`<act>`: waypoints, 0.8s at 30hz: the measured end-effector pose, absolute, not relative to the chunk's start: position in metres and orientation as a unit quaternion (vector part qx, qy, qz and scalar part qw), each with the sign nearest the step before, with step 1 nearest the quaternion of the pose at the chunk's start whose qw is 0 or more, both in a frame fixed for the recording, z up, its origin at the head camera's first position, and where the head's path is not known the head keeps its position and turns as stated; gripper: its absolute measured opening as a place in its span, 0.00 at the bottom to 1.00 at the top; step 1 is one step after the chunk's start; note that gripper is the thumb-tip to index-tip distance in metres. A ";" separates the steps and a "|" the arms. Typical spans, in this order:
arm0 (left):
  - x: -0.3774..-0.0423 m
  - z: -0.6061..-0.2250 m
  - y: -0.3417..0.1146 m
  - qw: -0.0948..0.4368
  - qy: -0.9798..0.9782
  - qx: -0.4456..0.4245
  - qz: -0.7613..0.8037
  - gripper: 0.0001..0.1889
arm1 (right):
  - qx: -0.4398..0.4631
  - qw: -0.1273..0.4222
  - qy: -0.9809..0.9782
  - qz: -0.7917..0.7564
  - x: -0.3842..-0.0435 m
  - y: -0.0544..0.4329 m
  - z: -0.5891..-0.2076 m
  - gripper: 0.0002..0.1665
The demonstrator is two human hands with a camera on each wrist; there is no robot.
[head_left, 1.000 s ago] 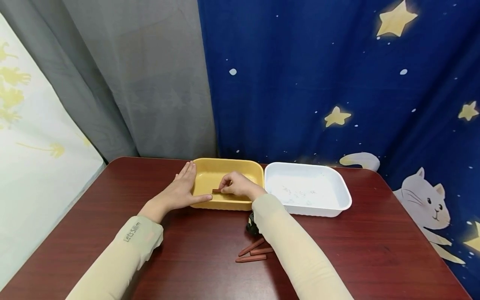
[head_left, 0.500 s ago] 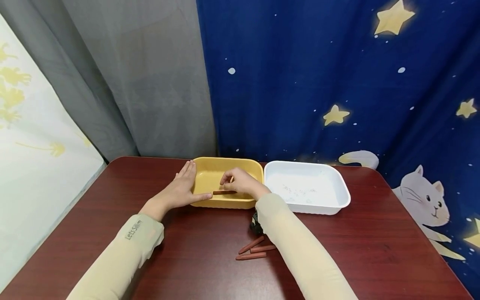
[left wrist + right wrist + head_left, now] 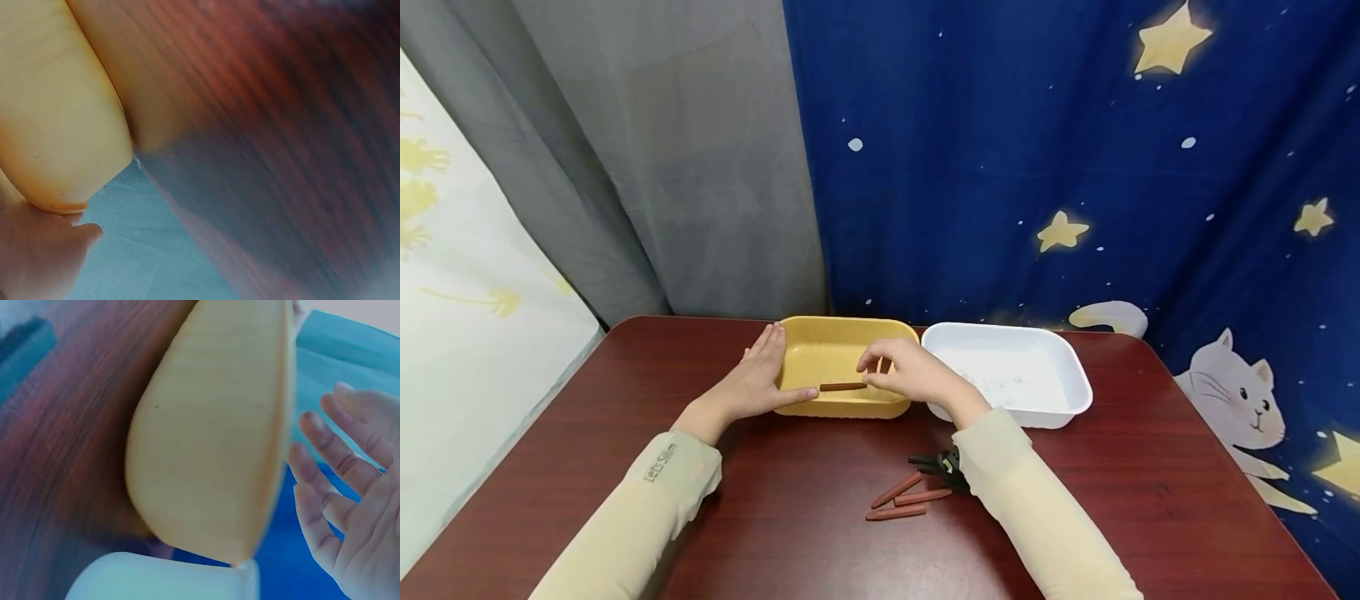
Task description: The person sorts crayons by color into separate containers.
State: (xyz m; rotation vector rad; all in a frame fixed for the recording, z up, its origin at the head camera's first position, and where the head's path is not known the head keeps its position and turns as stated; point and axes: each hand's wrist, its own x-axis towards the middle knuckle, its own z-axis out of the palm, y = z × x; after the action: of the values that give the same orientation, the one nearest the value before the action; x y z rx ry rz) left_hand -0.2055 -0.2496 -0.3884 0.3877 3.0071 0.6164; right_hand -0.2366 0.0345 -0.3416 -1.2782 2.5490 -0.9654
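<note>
In the head view a brown crayon [image 3: 842,387] lies inside the yellow tray [image 3: 842,408], close to its front wall. My left hand [image 3: 756,379] rests on the tray's left end, fingers spread along the side and thumb over the front rim. Above the tray's right part hovers my right hand [image 3: 902,368], its fingers loosely bent and holding nothing. The right wrist view shows that hand's spread fingers [image 3: 340,456] beside the tray rim. Three reddish-brown crayons [image 3: 895,513] lie loosely grouped on the table in front.
A white tray [image 3: 1063,410] with small marks on its floor stands right beside the yellow one. Something black [image 3: 951,468] shows below the right cuff. Curtains hang behind the dark red table [image 3: 790,517].
My right hand has let go of the brown crayon, which now lies in the yellow tray, and has drawn up and to the right. The left hand stays on the tray.
</note>
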 end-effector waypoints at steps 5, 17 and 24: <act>-0.205 -0.389 -0.251 0.019 0.971 0.126 0.202 0.67 | -0.446 0.060 0.832 -0.325 -0.214 0.043 -0.341 0.08; -0.206 -0.387 -0.249 0.021 0.971 0.133 0.197 0.66 | -0.473 0.091 0.835 -0.265 -0.176 0.063 -0.359 0.06; -0.206 -0.388 -0.252 0.024 0.972 0.130 0.196 0.66 | -0.484 0.155 0.824 -0.250 -0.172 0.067 -0.370 0.05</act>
State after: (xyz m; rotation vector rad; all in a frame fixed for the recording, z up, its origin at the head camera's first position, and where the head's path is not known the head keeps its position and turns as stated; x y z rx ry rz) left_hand -0.2056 -0.2517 -0.3883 0.4038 3.0068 0.6080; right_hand -0.1719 0.0673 -0.3700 -1.3860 2.3616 -0.7156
